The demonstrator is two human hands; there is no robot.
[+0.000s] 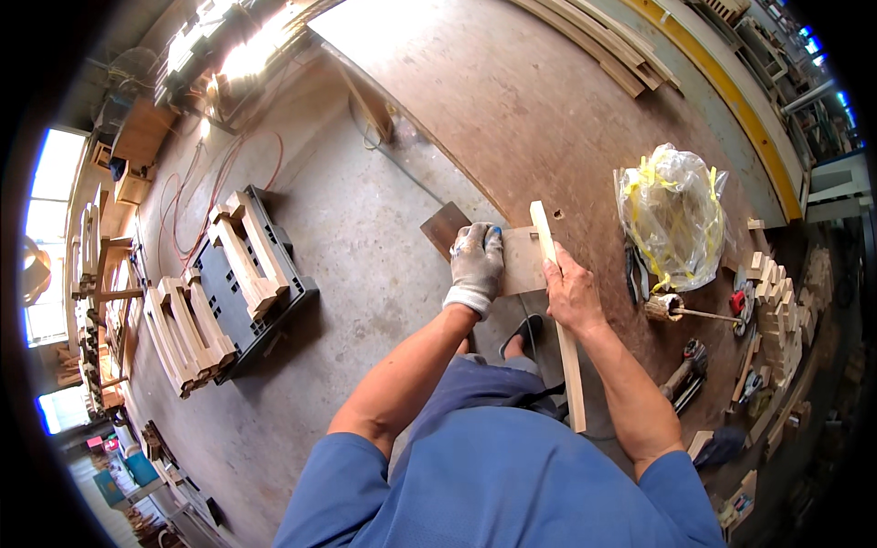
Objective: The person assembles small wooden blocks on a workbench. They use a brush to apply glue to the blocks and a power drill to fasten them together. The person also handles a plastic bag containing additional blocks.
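Observation:
My left hand (476,265), in a grey work glove, presses down on a flat wooden board (523,260) at the edge of the brown workbench (512,100). My bare right hand (572,294) grips a long narrow wooden strip (545,233) that lies across the board and runs back toward my body. A dark square offcut (445,226) sticks out past the bench edge just left of the gloved hand. What the gloved fingers hold, if anything, is hidden.
A clear plastic bag with yellow strapping (671,215) lies right of the strip. Clamps and hand tools (690,365) and small wood blocks (776,310) sit at the right. On the concrete floor, wooden frames (242,251) rest on a black pallet (265,310).

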